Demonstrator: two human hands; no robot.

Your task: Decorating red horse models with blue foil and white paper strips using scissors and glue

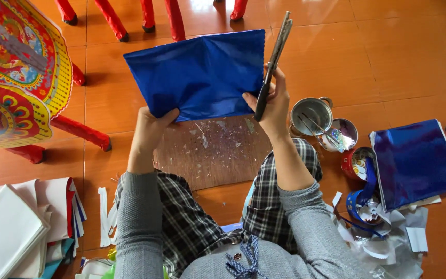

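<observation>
We hold a blue foil sheet (200, 72) above a scuffed board (212, 152) on the floor. Our left hand (150, 129) pinches its lower left corner; our right hand (273, 103) grips its right edge together with closed scissors (273, 62). A metal pot (311, 114) sits just right.

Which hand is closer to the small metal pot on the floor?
Right. The right hand, holding scissors, is just beside the metal pot; the left hand is far across the blue sheet.
</observation>
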